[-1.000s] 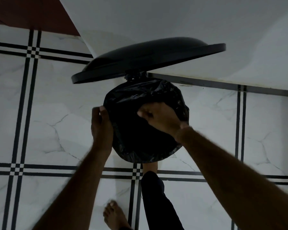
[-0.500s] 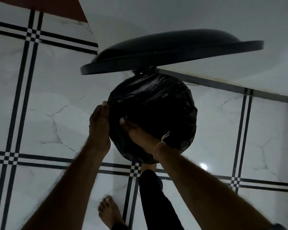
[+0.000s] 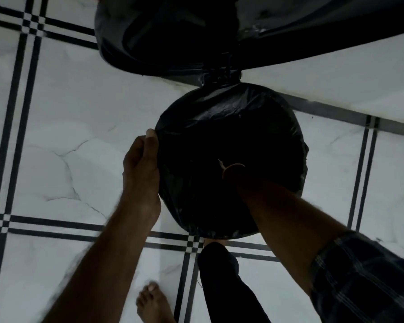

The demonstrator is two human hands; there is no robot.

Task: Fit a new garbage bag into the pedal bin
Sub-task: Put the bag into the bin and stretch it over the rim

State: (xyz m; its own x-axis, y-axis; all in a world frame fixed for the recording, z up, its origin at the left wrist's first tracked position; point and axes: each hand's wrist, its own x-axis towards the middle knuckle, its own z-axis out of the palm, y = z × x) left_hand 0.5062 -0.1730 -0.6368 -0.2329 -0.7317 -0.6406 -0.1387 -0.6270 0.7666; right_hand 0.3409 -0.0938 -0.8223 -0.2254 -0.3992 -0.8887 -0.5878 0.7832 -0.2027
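The round pedal bin (image 3: pixel 299 145) stands on the floor, seen from above, with its black lid (image 3: pixel 219 38) raised at the top of the view. A black garbage bag (image 3: pixel 219 108) lines the bin, its edge folded over the rim. My left hand (image 3: pixel 141 169) clasps the bag's edge against the bin's left rim. My right hand (image 3: pixel 232 170) reaches down into the dark bag; only the wrist with a thread band shows, and the fingers are hidden.
White marble floor tiles (image 3: pixel 68 136) with black lines surround the bin. A pale wall (image 3: pixel 348 73) rises behind it at the upper right. My bare left foot (image 3: pixel 153 304) stands near the bottom edge; my right leg (image 3: pixel 222 280) in dark trousers reaches to the bin's base.
My right hand has gone from the bag's left inner edge down into the bag. My left hand stays on the left rim. The view has moved closer over the bin.
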